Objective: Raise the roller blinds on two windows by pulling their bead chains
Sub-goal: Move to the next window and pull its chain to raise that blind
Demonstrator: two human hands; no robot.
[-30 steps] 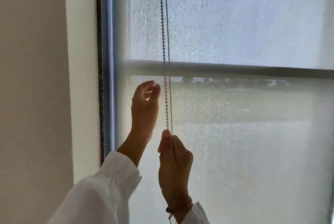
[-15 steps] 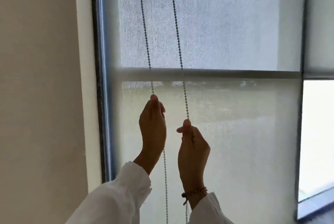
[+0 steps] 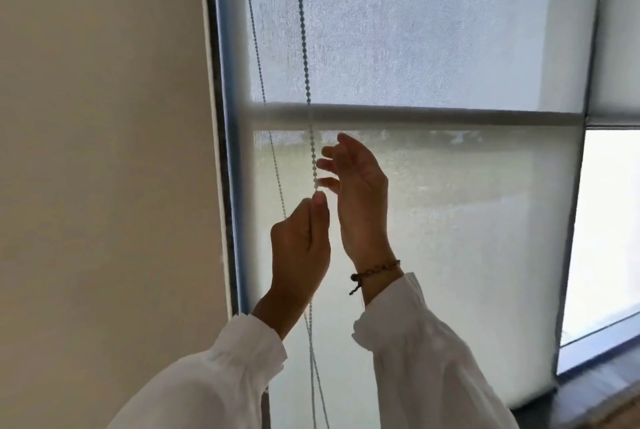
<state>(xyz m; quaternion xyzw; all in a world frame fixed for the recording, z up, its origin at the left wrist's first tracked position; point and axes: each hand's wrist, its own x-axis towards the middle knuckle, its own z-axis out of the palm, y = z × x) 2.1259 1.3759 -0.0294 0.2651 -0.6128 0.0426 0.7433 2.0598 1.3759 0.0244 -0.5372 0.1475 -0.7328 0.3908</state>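
Observation:
A pale translucent roller blind [image 3: 450,220] covers the window ahead, crossed by a horizontal bar [image 3: 450,118] of the frame behind it. Its bead chain [image 3: 304,47] hangs as a loop of two strands at the blind's left side. My left hand [image 3: 299,248] is closed on the right strand, pinching it at thumb and forefinger. My right hand [image 3: 360,200] is just to the right of that strand, above the left hand, fingers spread, holding nothing. The left strand [image 3: 273,158] runs free behind my left hand. Both wrists wear white sleeves.
A beige wall [image 3: 104,186] fills the left. The dark window frame [image 3: 221,151] stands at the blind's left edge. To the right, a second window [image 3: 609,220] shows bare bright glass below its raised blind [image 3: 620,47]. A dark sill [image 3: 588,390] lies at lower right.
My right hand has let go of the right strand and opened higher up. My left hand has moved from the left strand to the right strand and grips it lower down.

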